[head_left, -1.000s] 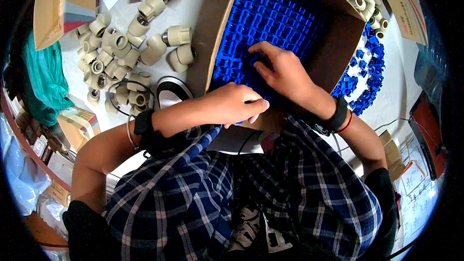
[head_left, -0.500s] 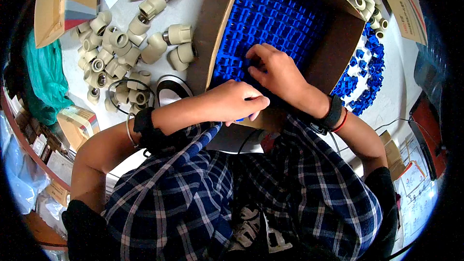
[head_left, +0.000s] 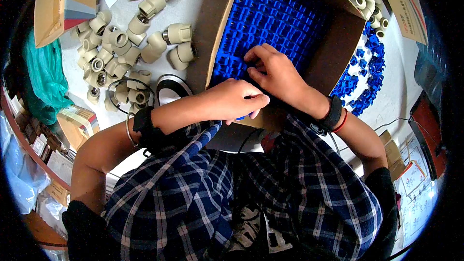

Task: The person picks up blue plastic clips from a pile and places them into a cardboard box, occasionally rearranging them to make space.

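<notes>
An open cardboard box (head_left: 345,34) stands in front of my lap, with rows of small blue plastic pieces (head_left: 270,17) lining its inside. Over the box's near edge, my left hand (head_left: 231,100) is closed, palm down. A bit of a blue plastic piece (head_left: 240,118) shows beneath its fingers; the rest is hidden. My right hand (head_left: 278,71) reaches into the box just above the near rows. Its fingers are curled toward the thumb, and whatever lies between them is hidden.
Beige pipe fittings (head_left: 118,38) with metal inserts crowd the table at left, beside a round black-and-white object (head_left: 171,89). Loose blue pieces (head_left: 369,77) and more beige fittings (head_left: 360,0) lie right of the box. A green plastic bag (head_left: 46,77) hangs at far left.
My right fingers have shifted very slightly left over the blue rows. My left hand has hardly moved.
</notes>
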A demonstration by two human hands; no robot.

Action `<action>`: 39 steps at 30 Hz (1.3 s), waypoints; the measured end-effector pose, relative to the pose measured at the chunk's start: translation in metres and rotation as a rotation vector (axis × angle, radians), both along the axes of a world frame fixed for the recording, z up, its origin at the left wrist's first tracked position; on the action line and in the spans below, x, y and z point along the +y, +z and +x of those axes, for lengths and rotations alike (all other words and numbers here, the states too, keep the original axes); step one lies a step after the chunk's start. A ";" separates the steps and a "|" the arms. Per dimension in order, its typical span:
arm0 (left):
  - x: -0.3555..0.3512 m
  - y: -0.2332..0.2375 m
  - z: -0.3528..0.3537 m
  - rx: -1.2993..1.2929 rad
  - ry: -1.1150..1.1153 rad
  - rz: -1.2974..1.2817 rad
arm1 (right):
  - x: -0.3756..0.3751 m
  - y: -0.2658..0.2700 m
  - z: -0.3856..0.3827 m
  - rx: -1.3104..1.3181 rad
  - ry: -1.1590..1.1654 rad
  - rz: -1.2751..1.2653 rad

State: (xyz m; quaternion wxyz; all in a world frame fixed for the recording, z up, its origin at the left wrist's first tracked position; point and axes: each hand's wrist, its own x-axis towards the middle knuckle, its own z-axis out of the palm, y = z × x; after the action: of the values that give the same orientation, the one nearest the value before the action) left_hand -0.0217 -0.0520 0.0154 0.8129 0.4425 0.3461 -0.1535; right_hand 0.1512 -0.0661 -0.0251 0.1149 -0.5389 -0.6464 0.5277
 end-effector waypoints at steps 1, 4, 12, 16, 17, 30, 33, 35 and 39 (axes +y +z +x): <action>0.000 0.000 0.000 -0.001 0.000 0.000 | 0.000 0.000 0.000 0.000 0.000 0.000; 0.001 0.000 0.000 -0.015 0.004 -0.001 | 0.003 0.007 0.000 0.009 -0.037 -0.066; 0.010 -0.003 0.000 0.046 0.399 -0.343 | 0.027 0.052 0.021 -0.064 -0.092 0.138; 0.011 -0.006 0.003 0.033 0.696 -0.470 | 0.024 0.060 0.019 0.099 -0.057 0.271; 0.012 -0.007 0.003 0.021 0.746 -0.539 | 0.024 0.059 0.017 0.092 -0.007 0.321; 0.008 -0.015 0.002 -0.024 0.864 -0.615 | 0.019 0.054 0.019 0.144 0.149 0.349; 0.008 -0.014 0.002 -0.016 0.833 -0.607 | 0.019 0.053 0.019 0.142 0.164 0.307; 0.009 -0.014 0.002 -0.019 0.823 -0.597 | 0.020 0.052 0.020 0.136 0.156 0.280; 0.008 -0.014 0.003 -0.099 0.856 -0.601 | 0.020 0.053 0.024 0.141 0.097 0.300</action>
State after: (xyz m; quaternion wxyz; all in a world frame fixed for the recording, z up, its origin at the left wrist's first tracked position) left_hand -0.0186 -0.0444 0.0014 0.9093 0.0156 0.3978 0.1212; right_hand 0.1754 -0.0462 0.0275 0.2133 -0.4456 -0.7335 0.4668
